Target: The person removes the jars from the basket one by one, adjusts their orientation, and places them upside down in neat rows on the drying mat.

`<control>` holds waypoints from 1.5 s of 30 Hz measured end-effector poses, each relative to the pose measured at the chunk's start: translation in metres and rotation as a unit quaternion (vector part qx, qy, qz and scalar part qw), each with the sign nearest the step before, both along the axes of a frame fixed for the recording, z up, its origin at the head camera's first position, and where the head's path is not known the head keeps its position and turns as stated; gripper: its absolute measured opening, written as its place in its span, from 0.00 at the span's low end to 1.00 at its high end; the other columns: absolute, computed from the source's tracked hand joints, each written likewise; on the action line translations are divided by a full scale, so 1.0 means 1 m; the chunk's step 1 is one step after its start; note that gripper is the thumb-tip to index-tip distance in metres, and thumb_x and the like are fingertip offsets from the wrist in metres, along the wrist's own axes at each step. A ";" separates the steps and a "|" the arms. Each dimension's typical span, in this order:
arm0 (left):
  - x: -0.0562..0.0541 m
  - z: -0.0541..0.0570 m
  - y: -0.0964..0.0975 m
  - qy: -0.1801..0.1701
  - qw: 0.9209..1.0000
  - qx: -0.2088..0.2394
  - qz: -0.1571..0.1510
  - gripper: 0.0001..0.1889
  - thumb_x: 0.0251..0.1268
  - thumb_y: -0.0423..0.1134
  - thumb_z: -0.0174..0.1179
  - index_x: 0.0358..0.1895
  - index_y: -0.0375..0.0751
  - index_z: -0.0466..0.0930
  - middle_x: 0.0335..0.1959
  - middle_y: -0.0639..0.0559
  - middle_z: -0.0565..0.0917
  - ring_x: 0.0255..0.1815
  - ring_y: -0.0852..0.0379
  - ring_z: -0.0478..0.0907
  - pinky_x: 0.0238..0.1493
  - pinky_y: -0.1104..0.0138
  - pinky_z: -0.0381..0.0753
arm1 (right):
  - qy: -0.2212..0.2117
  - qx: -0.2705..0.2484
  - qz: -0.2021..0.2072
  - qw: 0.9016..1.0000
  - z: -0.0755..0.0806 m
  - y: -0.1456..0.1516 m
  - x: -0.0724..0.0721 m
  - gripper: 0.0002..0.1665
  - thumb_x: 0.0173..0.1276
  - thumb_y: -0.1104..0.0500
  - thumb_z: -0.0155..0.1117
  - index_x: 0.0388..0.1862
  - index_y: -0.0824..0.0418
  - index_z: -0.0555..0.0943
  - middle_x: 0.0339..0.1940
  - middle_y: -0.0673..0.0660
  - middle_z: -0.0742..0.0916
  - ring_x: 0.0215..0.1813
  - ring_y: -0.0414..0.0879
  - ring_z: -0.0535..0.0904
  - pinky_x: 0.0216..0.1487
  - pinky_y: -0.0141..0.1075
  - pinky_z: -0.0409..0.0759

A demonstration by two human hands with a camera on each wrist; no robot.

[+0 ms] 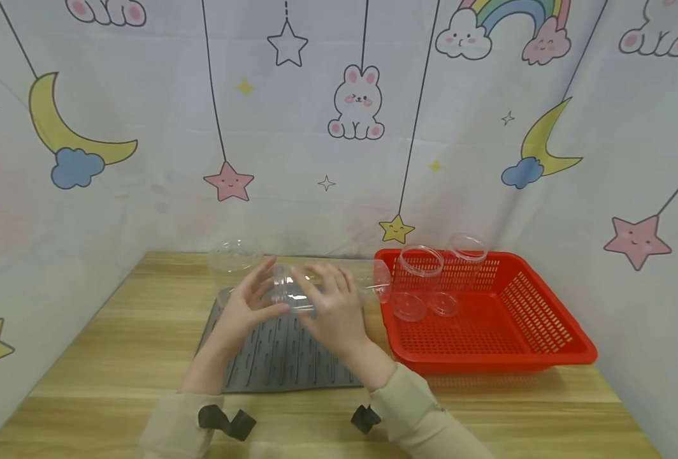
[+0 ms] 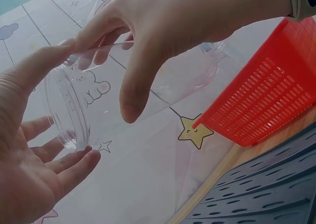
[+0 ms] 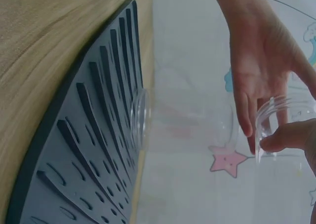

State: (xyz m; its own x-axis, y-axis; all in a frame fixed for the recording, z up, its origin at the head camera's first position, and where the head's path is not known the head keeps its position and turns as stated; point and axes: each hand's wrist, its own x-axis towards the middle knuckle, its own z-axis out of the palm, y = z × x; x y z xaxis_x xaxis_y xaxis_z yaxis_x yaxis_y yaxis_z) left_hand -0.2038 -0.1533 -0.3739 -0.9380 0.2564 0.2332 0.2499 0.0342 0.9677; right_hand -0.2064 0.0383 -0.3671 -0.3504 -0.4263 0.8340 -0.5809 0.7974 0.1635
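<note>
A clear plastic jar (image 1: 367,280) lies sideways in the air over the grey ridged mat (image 1: 281,363), its threaded mouth toward the left. My right hand (image 1: 336,309) grips its body from above, the thumb (image 2: 136,98) across the near side in the left wrist view. My left hand (image 1: 247,306) spans the mouth end, with thumb and fingertips at the rim (image 2: 66,108). Behind the left hand, another clear jar (image 1: 232,258) stands on the mat; in the right wrist view this jar (image 3: 187,120) has its threaded end against the mat.
To the right sits a red plastic basket (image 1: 545,357) with slotted sides. Two clear jars (image 1: 422,280) stand in its left part, rising above the rim. A patterned curtain (image 1: 316,127) hangs behind the wooden table (image 1: 98,357). Dark straps (image 1: 224,421) circle the wrists.
</note>
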 end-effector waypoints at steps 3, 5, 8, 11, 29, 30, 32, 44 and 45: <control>-0.001 -0.001 0.001 -0.003 1.000 -0.004 0.004 0.45 0.60 0.33 0.65 0.78 0.47 0.50 0.78 0.41 0.53 0.78 0.35 0.49 0.71 0.40 0.61 | -0.003 0.008 -0.005 1.000 -0.002 -0.001 0.001 0.44 0.36 0.50 0.86 0.59 0.50 0.82 0.54 0.53 0.81 0.58 0.49 0.76 0.60 0.48 0.76; -0.001 -0.002 0.001 -0.005 1.000 -0.007 0.007 0.44 0.60 0.34 0.65 0.78 0.47 0.51 0.78 0.41 0.54 0.78 0.35 0.49 0.71 0.39 0.60 | -0.006 0.013 -0.006 1.000 -0.003 -0.001 0.001 0.45 0.36 0.51 0.85 0.59 0.49 0.81 0.55 0.53 0.81 0.58 0.49 0.75 0.61 0.48 0.75; -0.001 -0.002 0.001 -0.009 1.000 -0.011 0.010 0.44 0.59 0.34 0.66 0.77 0.45 0.52 0.77 0.42 0.55 0.78 0.35 0.49 0.71 0.39 0.59 | -0.010 0.019 -0.006 1.000 -0.005 -0.001 0.001 0.45 0.37 0.50 0.85 0.60 0.50 0.80 0.56 0.53 0.81 0.59 0.49 0.75 0.62 0.48 0.74; -0.002 -0.002 0.002 -0.012 1.000 -0.014 0.013 0.42 0.59 0.33 0.66 0.76 0.44 0.54 0.76 0.42 0.57 0.77 0.36 0.51 0.70 0.39 0.60 | -0.019 0.024 -0.004 1.000 -0.006 -0.001 0.001 0.47 0.37 0.51 0.86 0.62 0.50 0.79 0.57 0.53 0.80 0.60 0.49 0.74 0.63 0.48 0.73; -0.001 -0.001 0.002 -0.015 0.999 -0.027 0.009 0.38 0.62 0.37 0.63 0.74 0.40 0.56 0.76 0.40 0.59 0.76 0.33 0.53 0.67 0.32 0.58 | -0.067 0.028 0.019 0.997 -0.002 0.005 0.004 0.50 0.40 0.51 0.86 0.66 0.53 0.75 0.60 0.54 0.80 0.63 0.50 0.73 0.67 0.56 0.71; -0.001 -0.001 0.002 -0.016 1.000 -0.025 0.009 0.38 0.62 0.37 0.63 0.74 0.40 0.56 0.76 0.40 0.59 0.76 0.33 0.52 0.67 0.31 0.57 | -0.070 0.027 0.020 0.997 -0.001 0.005 0.005 0.50 0.40 0.51 0.85 0.66 0.53 0.75 0.60 0.54 0.80 0.63 0.50 0.73 0.67 0.58 0.69; 0.000 0.000 0.001 -0.019 1.000 -0.023 0.009 0.38 0.62 0.36 0.63 0.74 0.40 0.56 0.76 0.40 0.58 0.76 0.34 0.52 0.68 0.31 0.56 | -0.074 0.024 0.023 0.997 0.000 0.005 0.007 0.50 0.41 0.50 0.85 0.66 0.54 0.75 0.60 0.54 0.80 0.64 0.50 0.73 0.69 0.62 0.66; 0.000 0.000 -0.006 -0.015 1.000 0.003 0.010 0.34 0.65 0.33 0.59 0.73 0.40 0.57 0.74 0.38 0.61 0.75 0.36 0.56 0.66 0.40 0.65 | -0.026 -0.012 0.051 0.998 0.004 0.016 0.010 0.51 0.40 0.45 0.85 0.64 0.58 0.74 0.60 0.55 0.82 0.65 0.52 0.74 0.69 0.66 0.61; 0.000 0.000 -0.006 -0.014 1.000 0.007 0.013 0.33 0.65 0.32 0.59 0.72 0.41 0.58 0.73 0.41 0.64 0.74 0.38 0.59 0.65 0.44 0.69 | -0.023 -0.031 0.056 0.998 0.005 0.018 0.010 0.51 0.39 0.45 0.85 0.63 0.59 0.74 0.59 0.56 0.82 0.65 0.53 0.74 0.69 0.67 0.60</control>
